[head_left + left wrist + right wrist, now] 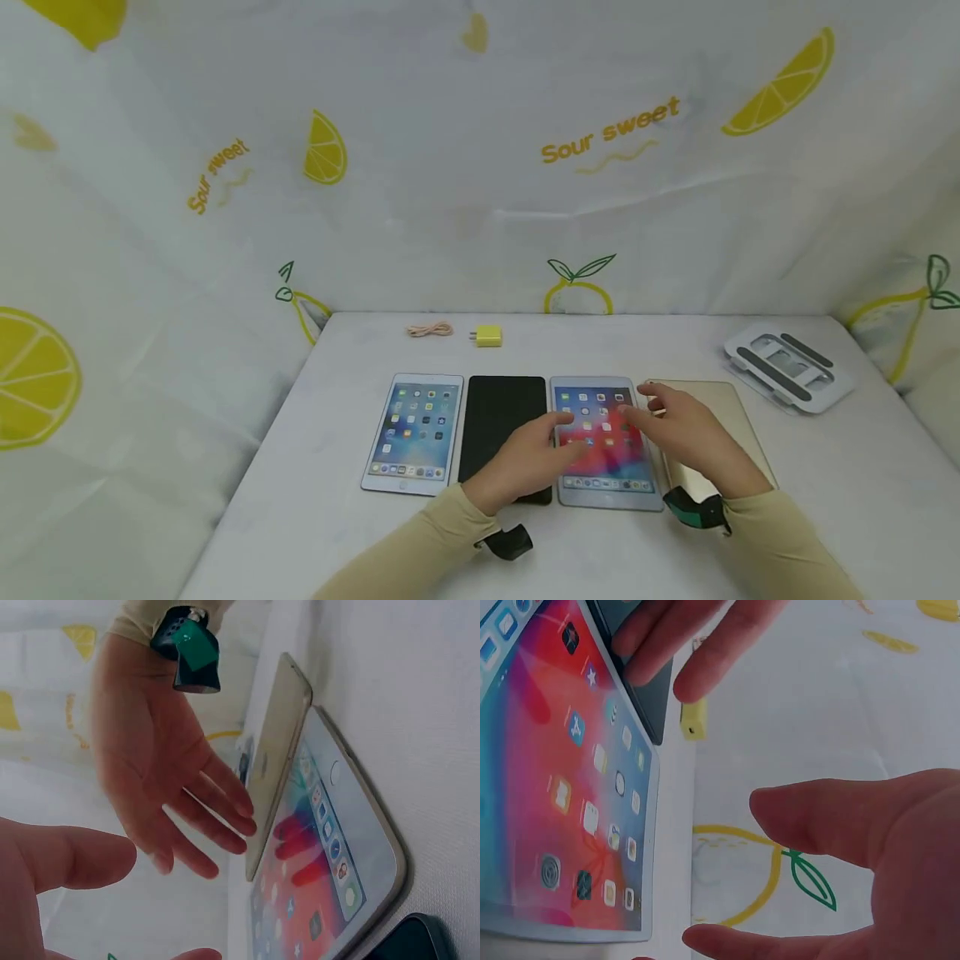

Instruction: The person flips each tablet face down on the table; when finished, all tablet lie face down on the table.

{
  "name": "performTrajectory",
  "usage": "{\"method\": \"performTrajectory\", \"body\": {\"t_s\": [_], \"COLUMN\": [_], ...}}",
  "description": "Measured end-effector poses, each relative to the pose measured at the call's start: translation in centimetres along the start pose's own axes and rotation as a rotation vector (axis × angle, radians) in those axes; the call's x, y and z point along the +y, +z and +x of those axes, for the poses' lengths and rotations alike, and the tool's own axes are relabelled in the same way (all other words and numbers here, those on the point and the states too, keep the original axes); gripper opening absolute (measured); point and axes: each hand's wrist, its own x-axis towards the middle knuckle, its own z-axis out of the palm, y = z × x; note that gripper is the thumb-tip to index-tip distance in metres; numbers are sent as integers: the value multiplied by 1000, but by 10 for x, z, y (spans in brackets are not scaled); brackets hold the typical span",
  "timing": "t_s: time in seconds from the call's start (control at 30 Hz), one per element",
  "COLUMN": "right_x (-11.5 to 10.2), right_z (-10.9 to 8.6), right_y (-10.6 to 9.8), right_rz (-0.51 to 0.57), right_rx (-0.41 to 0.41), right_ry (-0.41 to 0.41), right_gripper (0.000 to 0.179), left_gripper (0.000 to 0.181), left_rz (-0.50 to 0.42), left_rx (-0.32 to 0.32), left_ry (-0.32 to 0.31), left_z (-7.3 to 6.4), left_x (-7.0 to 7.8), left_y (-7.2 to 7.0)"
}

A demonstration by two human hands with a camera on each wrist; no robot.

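Observation:
Four flat devices lie side by side, so several tablets in a row: a white tablet with a blue lit screen (pixel 416 429), a black one (pixel 495 408), a white tablet with a red and blue screen (pixel 603 492) and a gold one (pixel 712 400). Over the black tablet and the red-screen tablet's left side reaches my left hand (pixel 521 462), its fingers apart. My right hand (pixel 693 433) hovers across the gold tablet, fingertips by the red-screen tablet's right side. In the left wrist view, the right hand (pixel 161 757) has relaxed fingers holding nothing.
Behind the row lie a coiled pink cable (pixel 430 329) and a yellow charger plug (pixel 488 336). A white folding stand with grey pads (pixel 787 371) lies at the back right. A lemon-printed sheet (pixel 450 208) hangs behind the white table (pixel 300 508).

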Motion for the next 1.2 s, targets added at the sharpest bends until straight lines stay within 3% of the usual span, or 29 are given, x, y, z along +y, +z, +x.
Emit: {"method": "performTrajectory", "body": {"t_s": [0.2,0.47,0.73,1.2], "right_x": [-10,-11,-6,-10], "right_z": [2,1,1,4], "right_y": [16,19,20,19], "right_rz": [-21,-61,-59,-80], "right_rx": [-35,-26,-43,-52], "right_ry": [1,-21,-44,-42], "right_gripper": [80,78,75,75], "left_gripper": [63,61,61,62], "left_rz": [15,-17,-127,-308], "left_rx": [-22,-13,-2,54], "left_ry": [-22,-33,-32,-47], "left_z": [2,5,5,11], "left_x": [7,12,6,2], "left_y": [5,2,-6,-9]}}
